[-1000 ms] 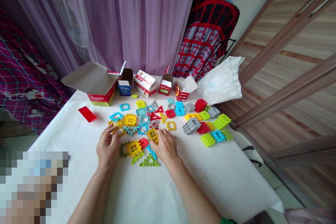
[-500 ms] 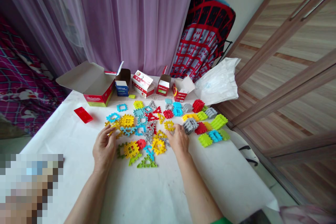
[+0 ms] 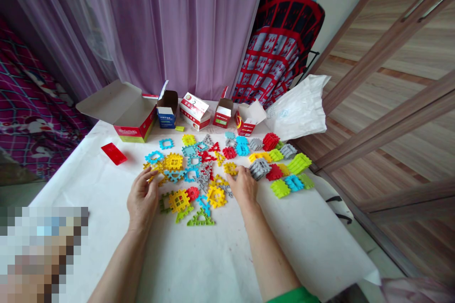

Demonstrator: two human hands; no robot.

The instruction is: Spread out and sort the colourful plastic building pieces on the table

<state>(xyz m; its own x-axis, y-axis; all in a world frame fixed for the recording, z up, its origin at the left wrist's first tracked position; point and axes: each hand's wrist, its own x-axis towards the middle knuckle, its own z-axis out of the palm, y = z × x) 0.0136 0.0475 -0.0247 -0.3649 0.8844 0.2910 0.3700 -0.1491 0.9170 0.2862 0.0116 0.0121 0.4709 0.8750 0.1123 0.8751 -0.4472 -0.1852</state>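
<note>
At the left edge of a pile of interlocking plastic building pieces, my left hand (image 3: 143, 197) has its fingers bent and apart, the tips touching the yellow pieces (image 3: 159, 166). On the pile's right side, my right hand (image 3: 245, 188) has thumb and forefinger at the lower right edge of a yellow square building piece (image 3: 230, 168), which lies on the table. Between the hands are blue frames (image 3: 192, 174), grey triangles (image 3: 204, 181) and red pieces. Closer to me lie a yellow square (image 3: 179, 200) and a green triangle (image 3: 201, 218). My right fingers partly hide their contact.
Stacks sorted by colour stand at right, including a grey stack (image 3: 259, 169) and a green stack (image 3: 299, 164). Along the back are an open red box (image 3: 132, 131), a blue box (image 3: 167, 119), smaller cartons and a white bag (image 3: 298, 106). A red tray (image 3: 114, 154) lies at left.
The view has shifted slightly. Both hands stay at the same places by the pieces, and no piece has visibly moved on the table.
</note>
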